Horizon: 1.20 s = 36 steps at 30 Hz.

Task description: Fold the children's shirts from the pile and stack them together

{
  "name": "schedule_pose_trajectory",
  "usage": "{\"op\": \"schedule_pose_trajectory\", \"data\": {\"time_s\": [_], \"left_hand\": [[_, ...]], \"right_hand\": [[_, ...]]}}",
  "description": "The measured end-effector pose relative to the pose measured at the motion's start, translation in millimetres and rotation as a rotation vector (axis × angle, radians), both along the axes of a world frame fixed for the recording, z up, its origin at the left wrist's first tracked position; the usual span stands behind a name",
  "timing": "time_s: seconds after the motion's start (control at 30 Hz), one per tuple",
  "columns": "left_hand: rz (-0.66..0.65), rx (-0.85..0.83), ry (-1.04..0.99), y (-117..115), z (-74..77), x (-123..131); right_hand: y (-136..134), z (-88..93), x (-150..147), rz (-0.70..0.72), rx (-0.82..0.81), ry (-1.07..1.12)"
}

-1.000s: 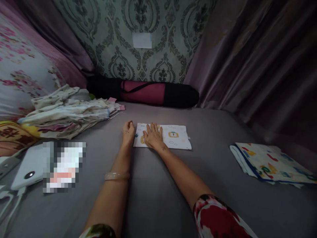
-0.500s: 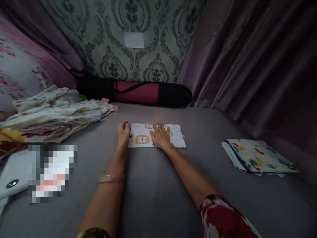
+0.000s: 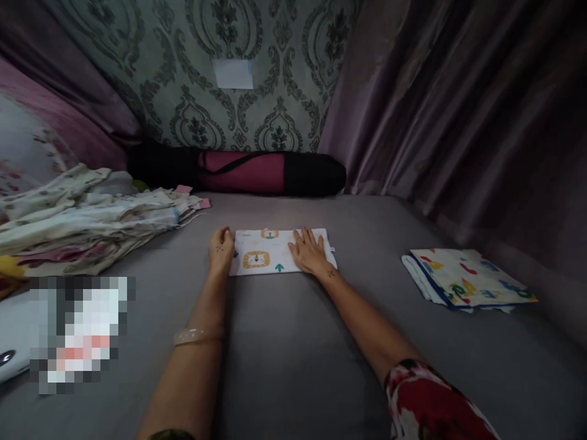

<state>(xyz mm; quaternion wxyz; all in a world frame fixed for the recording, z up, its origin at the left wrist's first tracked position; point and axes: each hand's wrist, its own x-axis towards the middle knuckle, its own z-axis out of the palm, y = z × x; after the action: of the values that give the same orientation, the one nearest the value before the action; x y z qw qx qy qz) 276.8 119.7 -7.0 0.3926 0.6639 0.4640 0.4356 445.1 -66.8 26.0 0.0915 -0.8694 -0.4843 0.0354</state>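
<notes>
A folded white cloth (image 3: 270, 260) with yellow lion faces and green leaves lies flat on the grey sheet (image 3: 275, 354). My right hand (image 3: 310, 252) rests palm down on the cloth's right part, fingers spread. At the cloth's left edge is my left hand (image 3: 221, 250), standing on its side with the fingers curled; whether they pinch the edge is hidden.
A pile of loose cloths (image 3: 92, 214) lies at the left, above a white device (image 3: 22, 324) and a pixelated patch. On the right sits a folded colourful cloth (image 3: 472, 278). A black and red bag (image 3: 247, 173) lies along the patterned wall.
My right hand has slid to the right over the cloth, uncovering more of its middle. My left hand stays at the left edge. The whole view has shifted slightly.
</notes>
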Motion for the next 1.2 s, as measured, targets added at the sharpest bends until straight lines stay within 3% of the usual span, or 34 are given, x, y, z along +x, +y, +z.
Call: {"op": "schedule_pose_trajectory", "data": {"time_s": [0.17, 0.37, 0.5, 0.63, 0.87, 1.0, 1.2], "left_hand": [[-0.002, 0.000, 0.019, 0.8, 0.0, 0.6], [-0.060, 0.103, 0.076, -11.0, 4.3, 4.1], [-0.201, 0.272, 0.280, -29.5, 9.4, 14.5], [-0.378, 0.391, 0.527, -44.9, 9.5, 24.5], [-0.400, 0.420, 0.841, -58.9, 11.0, 27.4], [-0.428, 0.436, 0.845, -47.8, 19.3, 29.1], [-0.578, 0.257, 0.831, 5.5, 46.4, 49.1]], "right_hand": [[0.5, -6.5, -1.9, 0.003, 0.039, 0.001], [-10.5, 4.9, 15.1, 0.016, 0.052, 0.033], [-23.1, 6.4, 32.0, -0.068, 0.069, -0.014], [-26.4, -1.9, 37.2, -0.050, -0.011, 0.034], [-24.1, -5.4, 40.6, -0.054, 0.026, 0.018], [-22.5, -4.1, 49.1, -0.034, 0.119, -0.049], [-20.1, -8.7, 65.4, 0.008, 0.152, -0.062]]}}
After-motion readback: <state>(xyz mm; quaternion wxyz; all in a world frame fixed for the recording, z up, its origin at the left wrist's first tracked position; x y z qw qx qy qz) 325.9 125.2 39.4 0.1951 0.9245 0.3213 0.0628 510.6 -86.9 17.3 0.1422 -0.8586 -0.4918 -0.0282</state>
